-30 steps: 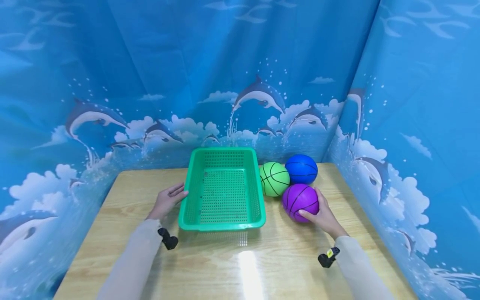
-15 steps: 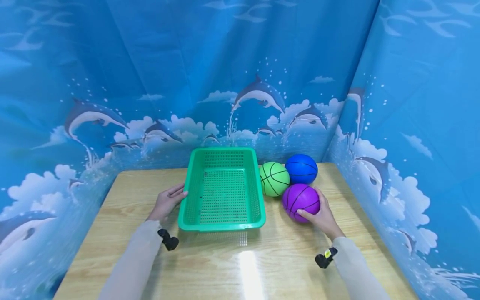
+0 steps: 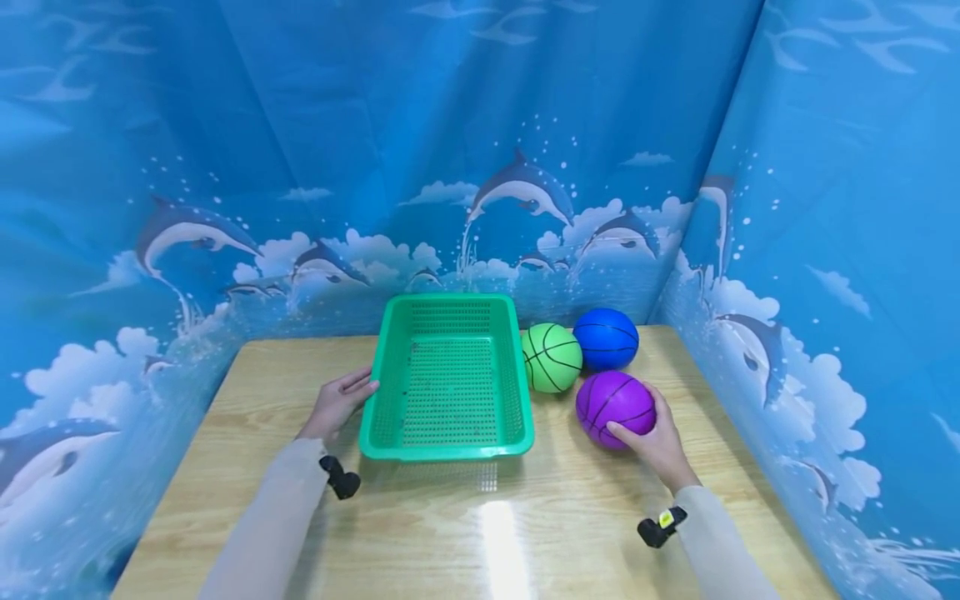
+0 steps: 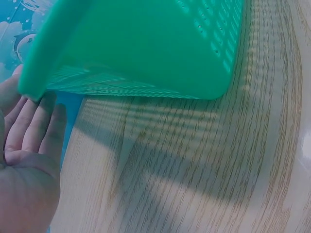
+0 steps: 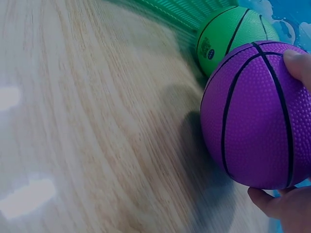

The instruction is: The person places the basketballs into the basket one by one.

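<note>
A green plastic basket with perforated walls and floor stands mid-table with nothing in it. My left hand is at its left rim, thumb on the rim. In the left wrist view the fingers of that hand reach under the rim. My right hand holds a purple mini basketball from its right side, thumb on the near side. The right wrist view shows the purple ball large, fingertips against its lower part and a shadow on the table beside it. A light green ball and a blue ball sit behind it.
The light wooden table ends at the back against a blue curtain printed with dolphins, which also hangs along the right side. The green ball is right beside the basket's right wall.
The purple ball has shifted slightly right and away from the green ball, carried by my right hand. My left hand, the basket and the other two balls keep their places.
</note>
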### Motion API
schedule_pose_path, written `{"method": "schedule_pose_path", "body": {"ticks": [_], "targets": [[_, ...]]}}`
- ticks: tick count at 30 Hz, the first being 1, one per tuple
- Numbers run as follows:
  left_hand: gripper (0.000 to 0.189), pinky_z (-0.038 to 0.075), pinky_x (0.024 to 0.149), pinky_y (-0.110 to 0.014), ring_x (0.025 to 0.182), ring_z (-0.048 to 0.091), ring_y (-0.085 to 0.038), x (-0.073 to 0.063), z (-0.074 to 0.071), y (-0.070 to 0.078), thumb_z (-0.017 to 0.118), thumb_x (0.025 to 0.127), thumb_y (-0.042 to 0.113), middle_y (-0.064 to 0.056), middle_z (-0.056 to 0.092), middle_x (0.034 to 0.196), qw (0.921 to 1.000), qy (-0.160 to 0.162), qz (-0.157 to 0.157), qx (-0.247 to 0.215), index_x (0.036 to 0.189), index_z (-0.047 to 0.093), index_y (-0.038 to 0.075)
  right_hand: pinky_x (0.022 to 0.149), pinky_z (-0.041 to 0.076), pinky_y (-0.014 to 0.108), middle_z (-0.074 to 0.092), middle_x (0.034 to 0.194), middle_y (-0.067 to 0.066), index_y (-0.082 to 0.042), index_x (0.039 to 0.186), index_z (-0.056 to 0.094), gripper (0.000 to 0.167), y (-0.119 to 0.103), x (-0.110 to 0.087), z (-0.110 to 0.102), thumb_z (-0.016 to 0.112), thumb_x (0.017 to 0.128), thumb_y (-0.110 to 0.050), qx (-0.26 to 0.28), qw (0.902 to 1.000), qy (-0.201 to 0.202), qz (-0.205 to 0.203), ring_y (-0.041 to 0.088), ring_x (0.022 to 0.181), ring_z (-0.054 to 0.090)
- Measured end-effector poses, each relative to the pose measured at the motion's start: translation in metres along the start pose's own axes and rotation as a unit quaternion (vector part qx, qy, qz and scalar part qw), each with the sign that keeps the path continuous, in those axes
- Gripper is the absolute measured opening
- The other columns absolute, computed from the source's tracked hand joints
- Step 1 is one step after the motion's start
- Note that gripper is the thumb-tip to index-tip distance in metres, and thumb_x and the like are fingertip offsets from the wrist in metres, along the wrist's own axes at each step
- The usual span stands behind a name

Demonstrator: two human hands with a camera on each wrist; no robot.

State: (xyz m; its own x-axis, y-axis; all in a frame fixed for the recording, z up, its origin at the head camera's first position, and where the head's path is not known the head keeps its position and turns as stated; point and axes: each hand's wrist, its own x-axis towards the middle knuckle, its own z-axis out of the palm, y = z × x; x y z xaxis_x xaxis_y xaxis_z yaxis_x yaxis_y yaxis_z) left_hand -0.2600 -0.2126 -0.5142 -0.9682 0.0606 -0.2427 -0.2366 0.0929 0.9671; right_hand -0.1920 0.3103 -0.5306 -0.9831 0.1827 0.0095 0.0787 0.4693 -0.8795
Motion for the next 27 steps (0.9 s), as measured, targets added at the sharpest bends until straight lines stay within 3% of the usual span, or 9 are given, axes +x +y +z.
{"method": "schedule_pose_path", "body": {"ticks": [7, 15, 20, 27], "targets": [[0.063, 0.050, 0.095, -0.023, 0.131, 0.047, -0.022, -0.001, 0.001, 0.001, 0.064, 0.093, 0.032, -0.013, 0.042, 0.148, 1.0000, 0.004, -0.004, 0.000, 0.147, 0.039, 0.011, 0.105, 0.035, 0.063, 0.020, 0.153, 0.026, -0.020, 0.155, 0.007, 0.106, -0.013, -0.012, -0.018, 0.079, 0.079, -0.033, 0.006, 0.9999, 0.005, 0.008, 0.050, 0.133, 0.031], [0.063, 0.049, 0.096, -0.023, 0.132, 0.045, -0.023, -0.003, 0.001, 0.003, 0.062, 0.094, 0.031, -0.013, 0.041, 0.149, 1.0000, -0.001, -0.006, -0.005, 0.148, 0.037, 0.011, 0.099, 0.045, 0.054, 0.035, 0.144, 0.025, -0.023, 0.155, 0.012, 0.099, -0.047, -0.014, -0.027, 0.078, 0.081, -0.024, 0.017, 0.9981, 0.033, -0.050, 0.041, 0.128, 0.040], [0.062, 0.049, 0.097, -0.025, 0.132, 0.045, -0.024, -0.003, 0.001, 0.003, 0.062, 0.094, 0.032, -0.012, 0.041, 0.149, 1.0000, 0.001, -0.005, -0.002, 0.148, 0.037, 0.012, 0.096, 0.049, 0.046, 0.032, 0.147, 0.020, -0.030, 0.154, 0.012, 0.098, -0.085, -0.006, -0.022, 0.078, 0.082, -0.024, 0.044, 0.9962, 0.013, -0.074, 0.037, 0.129, 0.040], [0.062, 0.049, 0.097, -0.024, 0.129, 0.048, -0.022, -0.002, 0.004, 0.002, 0.064, 0.093, 0.030, -0.014, 0.043, 0.146, 0.9999, 0.009, 0.003, -0.005, 0.146, 0.040, 0.010, 0.099, 0.046, 0.054, 0.025, 0.152, 0.016, -0.033, 0.153, 0.016, 0.098, -0.137, 0.015, 0.004, 0.080, 0.079, -0.023, 0.082, 0.9906, -0.015, -0.108, 0.039, 0.132, 0.037]]}}
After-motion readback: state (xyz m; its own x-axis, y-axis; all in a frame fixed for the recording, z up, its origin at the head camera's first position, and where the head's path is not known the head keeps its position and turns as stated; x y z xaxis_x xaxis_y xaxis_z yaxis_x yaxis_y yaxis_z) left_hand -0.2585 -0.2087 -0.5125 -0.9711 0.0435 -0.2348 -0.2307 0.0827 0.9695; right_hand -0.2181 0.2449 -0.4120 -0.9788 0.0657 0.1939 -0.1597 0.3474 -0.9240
